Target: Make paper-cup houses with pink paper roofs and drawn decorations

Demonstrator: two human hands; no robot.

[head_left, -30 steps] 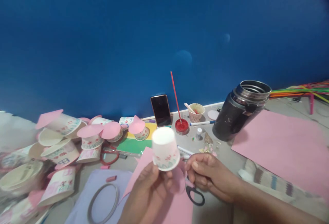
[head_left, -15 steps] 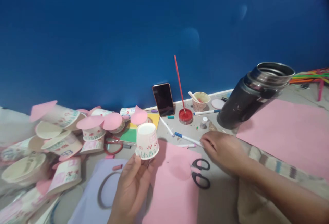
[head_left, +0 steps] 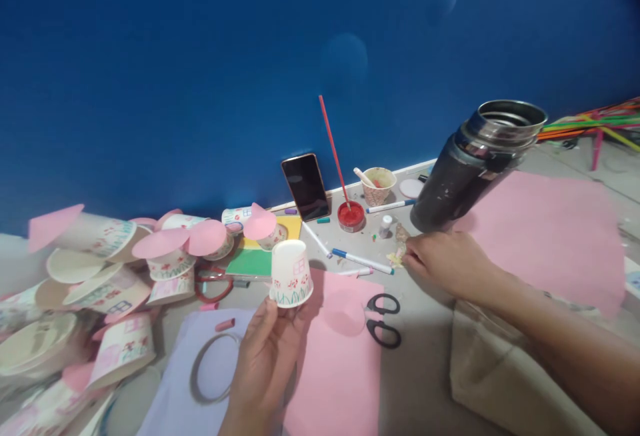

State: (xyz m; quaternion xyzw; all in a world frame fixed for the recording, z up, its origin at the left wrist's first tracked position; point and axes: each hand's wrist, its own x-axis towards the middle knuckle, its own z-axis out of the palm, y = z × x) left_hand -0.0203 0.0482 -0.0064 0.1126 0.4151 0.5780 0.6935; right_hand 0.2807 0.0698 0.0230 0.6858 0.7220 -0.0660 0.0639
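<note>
My left hand (head_left: 267,343) grips a white paper cup (head_left: 291,276) by its lower rim, upside down. Red flowers, a pink window and green grass are drawn on its side. My right hand (head_left: 445,259) is closed, knuckles up, beside some yellowish scraps (head_left: 399,256) on the grey surface; whatever its fingers hold is hidden. Left of it lies a blue-capped marker (head_left: 363,261). Black-handled scissors (head_left: 384,319) rest on the edge of a pink paper sheet (head_left: 335,383), near a pale pink paper circle (head_left: 345,311).
Decorated cups with pink paper tops (head_left: 165,249) crowd the left. A phone (head_left: 306,186) leans on the blue wall beside a red paint pot (head_left: 351,217) with a brush. A black flask (head_left: 465,169) stands at right. A tape ring (head_left: 193,369) lies on lilac paper (head_left: 170,389).
My right hand has moved away from the blue-capped marker to the yellowish scraps, now nearer the flask. The view has turned slightly right. My left hand still holds the cup.
</note>
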